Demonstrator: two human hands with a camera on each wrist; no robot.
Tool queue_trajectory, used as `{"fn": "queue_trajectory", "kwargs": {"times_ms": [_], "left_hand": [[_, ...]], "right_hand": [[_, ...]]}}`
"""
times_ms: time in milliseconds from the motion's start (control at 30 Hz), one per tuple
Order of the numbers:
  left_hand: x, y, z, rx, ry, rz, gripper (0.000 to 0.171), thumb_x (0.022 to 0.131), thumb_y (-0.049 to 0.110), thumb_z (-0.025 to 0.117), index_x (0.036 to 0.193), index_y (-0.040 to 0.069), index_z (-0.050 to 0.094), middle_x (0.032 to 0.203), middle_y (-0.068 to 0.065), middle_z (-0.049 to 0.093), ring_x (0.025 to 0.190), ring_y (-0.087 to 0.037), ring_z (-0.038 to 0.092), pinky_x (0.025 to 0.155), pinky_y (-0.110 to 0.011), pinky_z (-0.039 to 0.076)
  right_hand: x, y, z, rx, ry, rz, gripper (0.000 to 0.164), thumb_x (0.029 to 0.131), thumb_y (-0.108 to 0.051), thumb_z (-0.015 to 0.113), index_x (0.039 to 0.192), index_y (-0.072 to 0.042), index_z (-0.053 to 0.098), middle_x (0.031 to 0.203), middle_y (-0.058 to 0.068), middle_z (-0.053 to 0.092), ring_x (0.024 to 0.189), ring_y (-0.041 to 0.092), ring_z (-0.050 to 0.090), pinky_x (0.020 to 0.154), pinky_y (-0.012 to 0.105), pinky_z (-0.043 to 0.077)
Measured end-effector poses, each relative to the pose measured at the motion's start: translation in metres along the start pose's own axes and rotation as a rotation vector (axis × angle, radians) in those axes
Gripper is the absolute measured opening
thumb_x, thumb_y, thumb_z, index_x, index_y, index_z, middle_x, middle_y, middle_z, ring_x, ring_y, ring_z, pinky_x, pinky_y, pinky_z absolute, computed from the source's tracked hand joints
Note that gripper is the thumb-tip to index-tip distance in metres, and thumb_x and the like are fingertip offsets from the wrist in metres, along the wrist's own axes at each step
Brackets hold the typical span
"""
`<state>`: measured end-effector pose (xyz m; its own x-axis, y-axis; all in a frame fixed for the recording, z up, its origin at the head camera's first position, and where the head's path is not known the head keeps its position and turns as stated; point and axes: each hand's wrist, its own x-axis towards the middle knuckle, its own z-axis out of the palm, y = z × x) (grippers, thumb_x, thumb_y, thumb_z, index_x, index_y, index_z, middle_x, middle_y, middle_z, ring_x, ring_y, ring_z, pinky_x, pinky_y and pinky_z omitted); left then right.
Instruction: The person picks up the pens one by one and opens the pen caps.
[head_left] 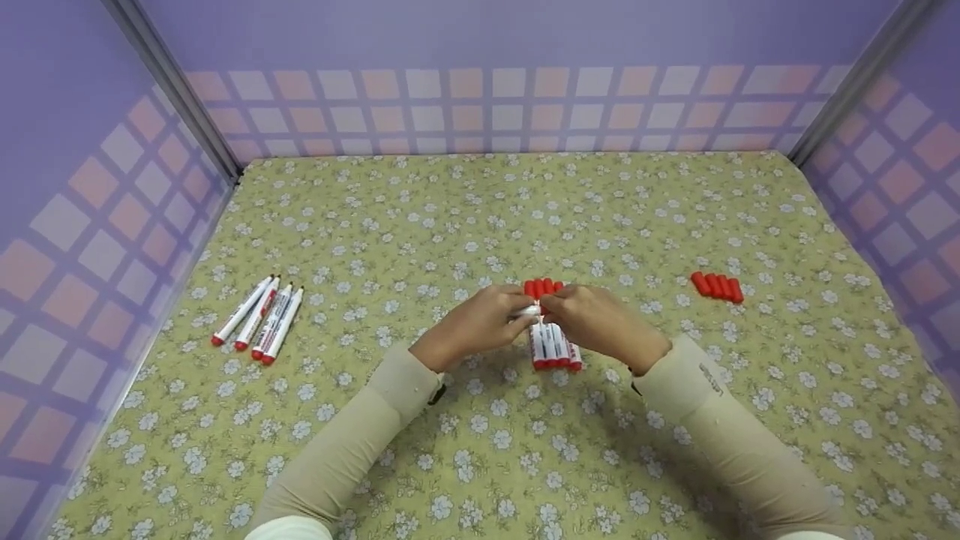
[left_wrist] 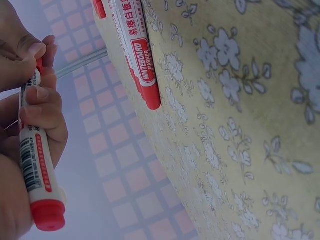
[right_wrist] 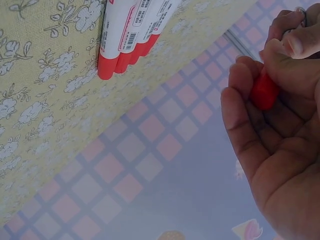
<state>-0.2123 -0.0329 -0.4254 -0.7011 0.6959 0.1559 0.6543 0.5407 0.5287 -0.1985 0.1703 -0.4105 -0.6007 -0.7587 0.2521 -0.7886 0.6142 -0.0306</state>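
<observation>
My left hand (head_left: 480,319) grips a white whiteboard marker (left_wrist: 37,165), its red end pointing down in the left wrist view. A red cap (right_wrist: 264,92) is pinched between the thumb and fingers of my right hand (head_left: 604,326). The two hands meet at the marker's tip end, and fingers hide where cap and marker join. Just beneath them, a row of several capped whiteboard markers (head_left: 553,343) lies side by side on the cloth, partly covered by the hands.
To the left, several uncapped markers (head_left: 259,319) lie with dark tips pointing away. Several loose red caps (head_left: 718,287) lie in a row on the right. A floral yellow-green cloth (head_left: 420,217) covers the table, and purple checked panels (head_left: 480,105) stand around its back and sides.
</observation>
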Motion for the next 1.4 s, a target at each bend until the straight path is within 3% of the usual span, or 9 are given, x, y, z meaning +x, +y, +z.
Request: {"fn": "queue_trajectory", "kwargs": {"times_ms": [267, 533, 867, 1167, 1400], "left_hand": [[-0.011, -0.009, -0.007, -0.029, 0.019, -0.023, 0.027, 0.098, 0.020, 0.057, 0.114, 0.004, 0.069, 0.097, -0.007, 0.064, 0.076, -0.012, 0.055, 0.068, -0.028, 0.049], [-0.021, -0.022, -0.012, -0.032, 0.053, -0.073, 0.024, 0.097, 0.023, 0.059, 0.107, 0.005, 0.071, 0.088, -0.003, 0.063, 0.069, -0.010, 0.052, 0.063, -0.026, 0.047], [-0.038, -0.039, -0.021, -0.119, 0.092, -0.255, 0.028, 0.098, 0.024, 0.057, 0.115, 0.005, 0.069, 0.099, -0.006, 0.066, 0.070, -0.014, 0.052, 0.066, -0.032, 0.046], [-0.055, -0.059, -0.035, -0.204, 0.189, -0.403, 0.028, 0.098, 0.018, 0.055, 0.119, 0.002, 0.063, 0.109, -0.013, 0.061, 0.087, -0.022, 0.057, 0.074, -0.037, 0.048], [-0.066, -0.074, -0.047, -0.181, 0.229, -0.490, 0.031, 0.098, 0.016, 0.053, 0.123, 0.001, 0.061, 0.111, -0.016, 0.056, 0.090, -0.025, 0.054, 0.074, -0.037, 0.046]], "right_hand": [[-0.003, 0.003, -0.004, -0.010, 0.015, 0.055, 0.003, 0.088, -0.007, 0.068, 0.086, -0.004, 0.067, 0.070, 0.009, 0.065, 0.056, 0.017, 0.061, 0.051, 0.026, 0.051], [-0.006, 0.005, -0.002, -0.041, 0.003, 0.076, 0.007, 0.088, -0.009, 0.069, 0.090, -0.003, 0.069, 0.070, 0.009, 0.067, 0.056, 0.018, 0.062, 0.053, 0.028, 0.053], [-0.008, 0.006, -0.002, -0.056, -0.008, 0.062, 0.009, 0.088, -0.009, 0.069, 0.080, -0.005, 0.066, 0.063, 0.006, 0.060, 0.049, 0.012, 0.052, 0.047, 0.025, 0.045], [-0.010, 0.007, 0.000, -0.033, -0.024, 0.073, 0.009, 0.089, -0.008, 0.068, 0.080, -0.006, 0.065, 0.066, 0.007, 0.062, 0.052, 0.013, 0.055, 0.049, 0.025, 0.047], [-0.010, 0.007, 0.001, -0.021, -0.044, 0.090, 0.007, 0.090, -0.008, 0.066, 0.083, -0.006, 0.067, 0.067, 0.007, 0.064, 0.049, 0.009, 0.050, 0.048, 0.022, 0.041]]}}
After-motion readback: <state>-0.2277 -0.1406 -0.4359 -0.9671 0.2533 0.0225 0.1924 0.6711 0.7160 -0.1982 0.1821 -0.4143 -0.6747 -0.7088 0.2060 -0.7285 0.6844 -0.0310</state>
